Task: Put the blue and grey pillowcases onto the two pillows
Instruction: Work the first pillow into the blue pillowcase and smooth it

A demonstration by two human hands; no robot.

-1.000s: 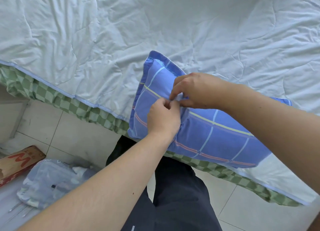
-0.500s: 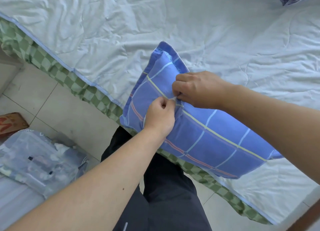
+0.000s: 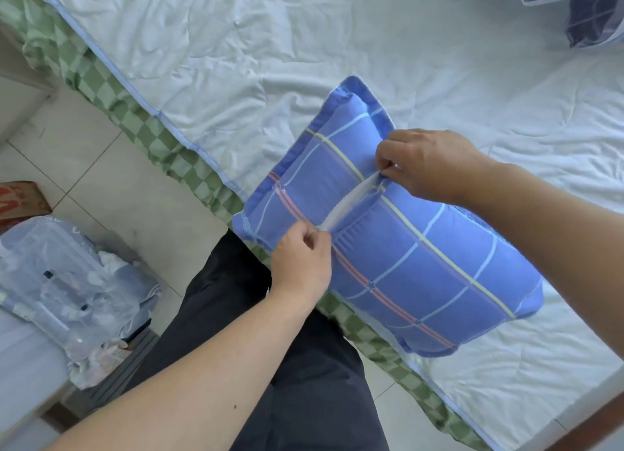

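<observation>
1. Both hands pinch the blue pillowcase (image 3: 398, 264) at the two ends of its back opening: the left hand (image 3: 302, 259) holds the end nearer the bed's edge between curled fingers and thumb, and the right hand (image 3: 427, 165) nips the farther end the same way.
2. Between the two grips the slit gapes, and a strip of the white pillow (image 3: 347, 205) shows through it.
3. Blue cloth covers the pillow, crossed by pale blue, yellow and pink-red lines in a large check, with a flat stitched flange round the border; the fabric puckers beside the opening.
4. Its filled bulk lies slantwise on the near edge of the bed (image 3: 304, 62), one corner overhanging the green checked sheet (image 3: 148, 136) towards the floor (image 3: 101, 194).
5. At the far right corner of the bed lies a darker grey-blue checked piece of bedding (image 3: 580, 8), well apart from the hands.
6. Clear plastic packaging (image 3: 67, 281) lies low on the left, beside the person's dark trousers (image 3: 304, 383).
</observation>
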